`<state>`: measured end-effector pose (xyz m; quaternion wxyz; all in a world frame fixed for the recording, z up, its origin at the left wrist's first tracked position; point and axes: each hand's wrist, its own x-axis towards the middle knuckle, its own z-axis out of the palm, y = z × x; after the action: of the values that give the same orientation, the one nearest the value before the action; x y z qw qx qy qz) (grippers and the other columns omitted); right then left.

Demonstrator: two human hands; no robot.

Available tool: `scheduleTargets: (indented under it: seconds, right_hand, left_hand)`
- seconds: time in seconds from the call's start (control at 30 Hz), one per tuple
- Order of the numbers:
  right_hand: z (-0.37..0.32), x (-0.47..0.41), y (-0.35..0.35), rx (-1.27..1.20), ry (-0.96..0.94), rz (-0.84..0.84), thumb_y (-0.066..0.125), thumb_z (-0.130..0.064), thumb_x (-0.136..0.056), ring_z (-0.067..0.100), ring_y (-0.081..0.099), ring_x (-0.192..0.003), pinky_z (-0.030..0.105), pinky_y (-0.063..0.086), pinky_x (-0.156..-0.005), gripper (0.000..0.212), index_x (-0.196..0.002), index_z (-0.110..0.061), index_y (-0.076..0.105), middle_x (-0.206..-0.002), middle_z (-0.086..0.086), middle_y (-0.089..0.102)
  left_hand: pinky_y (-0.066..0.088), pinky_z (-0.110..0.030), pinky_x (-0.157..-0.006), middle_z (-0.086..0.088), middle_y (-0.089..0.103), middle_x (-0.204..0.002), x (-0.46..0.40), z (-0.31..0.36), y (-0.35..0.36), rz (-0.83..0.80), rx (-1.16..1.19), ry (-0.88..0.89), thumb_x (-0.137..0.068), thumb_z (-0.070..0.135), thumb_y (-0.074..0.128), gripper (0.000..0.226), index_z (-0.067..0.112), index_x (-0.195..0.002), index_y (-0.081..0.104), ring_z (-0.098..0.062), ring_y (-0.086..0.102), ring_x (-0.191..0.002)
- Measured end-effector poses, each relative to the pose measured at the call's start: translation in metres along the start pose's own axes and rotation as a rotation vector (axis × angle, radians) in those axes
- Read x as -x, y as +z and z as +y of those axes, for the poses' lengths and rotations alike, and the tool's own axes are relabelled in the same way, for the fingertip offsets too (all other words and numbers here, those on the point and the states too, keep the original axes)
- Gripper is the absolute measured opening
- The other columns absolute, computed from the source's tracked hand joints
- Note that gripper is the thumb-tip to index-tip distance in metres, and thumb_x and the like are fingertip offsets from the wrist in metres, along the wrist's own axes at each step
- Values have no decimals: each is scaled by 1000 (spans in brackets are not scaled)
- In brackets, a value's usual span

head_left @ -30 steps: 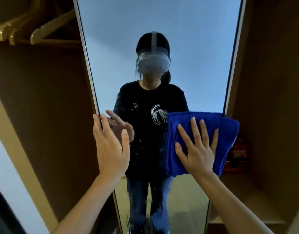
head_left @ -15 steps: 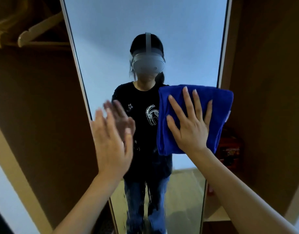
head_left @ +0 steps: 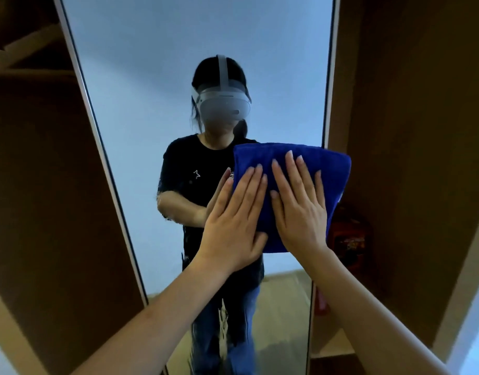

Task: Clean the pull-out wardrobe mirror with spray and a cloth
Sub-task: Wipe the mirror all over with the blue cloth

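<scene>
Head view: blue cloth (head_left: 325, 169) lies flat against the right side of the tall mirror (head_left: 151, 104). My right hand (head_left: 300, 212) and left hand (head_left: 233, 228) press on it, fingers spread flat, gripping nothing. Brown wardrobe panels (head_left: 408, 131) flank the mirror.

Head-worn view, close, facing the mirror (head_left: 157, 77)

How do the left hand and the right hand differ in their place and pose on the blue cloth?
The left hand lies on the left edge of the blue cloth, partly over the bare mirror; the right hand lies fully on the cloth. The left hand's fingers are close together and lean to the right; the right hand's fingers are spread and lean to the left. Both are flat, palm down, pressing the cloth on the mirror.
</scene>
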<state>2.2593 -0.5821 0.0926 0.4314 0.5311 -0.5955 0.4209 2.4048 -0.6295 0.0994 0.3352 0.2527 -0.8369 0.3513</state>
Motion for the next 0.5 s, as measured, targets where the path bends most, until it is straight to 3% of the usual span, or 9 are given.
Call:
scheduleTargets:
  seconds: [0.2,0.3,0.5]
  right_hand:
    - [-1,45,13,85,-55,-96,18,-37,-104,11,3,-149,39,0,-121,50,-152,-27,13,-160,-7,5]
    - [-1,63,17,97,-91,-110,17,-37,-104,11,4,-149,40,0,-121,52,-154,-28,6,-162,-8,-3]
    - [-4,51,15,103,-82,-102,23,-35,-103,11,6,-149,40,3,-121,50,-152,-25,16,-161,-7,6]
  left_hand:
    - [4,-44,-122,-17,16,-159,43,14,27,28,11,11,-88,37,44,76,0,-151,21,-26,13,-149]
    - [2,-42,-122,-17,13,-159,60,21,39,13,-12,6,-95,45,39,76,0,-152,15,-26,12,-149]
    - [0,-42,-122,-16,11,-160,51,11,33,30,-70,24,-94,41,38,75,0,-152,13,-26,9,-149]
